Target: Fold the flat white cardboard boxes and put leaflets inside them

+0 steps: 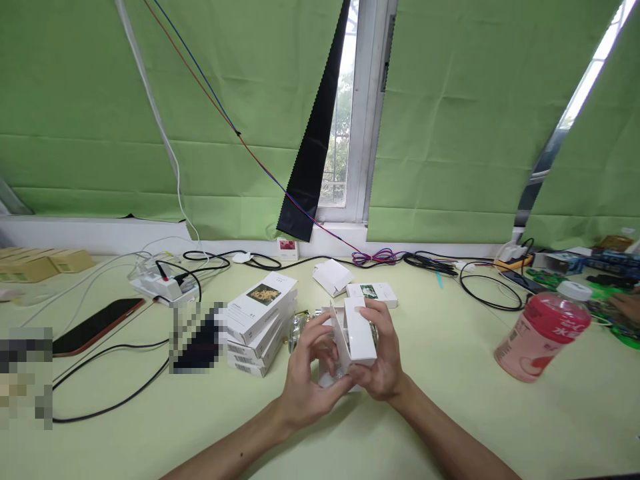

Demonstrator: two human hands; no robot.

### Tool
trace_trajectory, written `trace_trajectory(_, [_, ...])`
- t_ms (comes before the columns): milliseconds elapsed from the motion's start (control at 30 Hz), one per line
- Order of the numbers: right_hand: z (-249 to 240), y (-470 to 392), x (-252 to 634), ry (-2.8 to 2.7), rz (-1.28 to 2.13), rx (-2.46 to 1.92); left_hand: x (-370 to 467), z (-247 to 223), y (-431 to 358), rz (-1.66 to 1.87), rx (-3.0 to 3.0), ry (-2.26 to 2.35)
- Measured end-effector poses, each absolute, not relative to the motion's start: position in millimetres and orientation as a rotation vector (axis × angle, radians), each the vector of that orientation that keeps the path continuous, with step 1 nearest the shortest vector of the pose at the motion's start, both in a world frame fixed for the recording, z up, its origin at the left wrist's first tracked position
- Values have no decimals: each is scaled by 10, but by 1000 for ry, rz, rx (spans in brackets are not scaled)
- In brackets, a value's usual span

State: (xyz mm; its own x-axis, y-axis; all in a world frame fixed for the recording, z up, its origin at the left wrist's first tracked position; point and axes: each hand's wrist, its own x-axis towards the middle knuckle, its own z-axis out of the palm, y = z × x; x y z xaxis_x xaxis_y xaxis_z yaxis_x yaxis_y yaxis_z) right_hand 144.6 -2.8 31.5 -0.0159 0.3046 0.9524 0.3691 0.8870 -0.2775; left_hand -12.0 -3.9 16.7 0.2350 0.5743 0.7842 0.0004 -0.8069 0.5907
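Left hand point(305, 373): fingers curled around the lower left of a small white box point(353, 337), gripping it.
Right hand point(383, 353): clamped on the same box from the right.
Box: held just above the table point(450, 413), its flap open.
Left of hands: stack of boxes point(260, 323).
Right: pink bottle point(543, 333), tilted.
Behind: 2 more white boxes, cables.

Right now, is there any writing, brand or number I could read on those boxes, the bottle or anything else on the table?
Nothing reads clearly.
Stacked white boxes: a flower picture, small print and barcodes, too small to read.
Pink bottle: white characters on the label, blurred.
White box held by the left hand and right hand: no print shows.
Flat box behind: print too small.
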Motion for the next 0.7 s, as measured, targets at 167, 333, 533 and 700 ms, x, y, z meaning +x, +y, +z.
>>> trace_trajectory(167, [331, -33, 1447, -1615, -71, -536, -127, 156, -32, 1600, 2043, 502])
trace_trajectory(333, [347, -38, 1447, -1613, -81, -547, -128, 163, -31, 1590, 2044, 496])
trace_trajectory(533, [353, -39, 1455, -1618, -139, -573, -132, 156, -29, 1582, 2043, 514])
trace_trajectory(700, [360, -45, 1453, -1618, -159, -579, -131, 135, -23, 1589, 2038, 501])
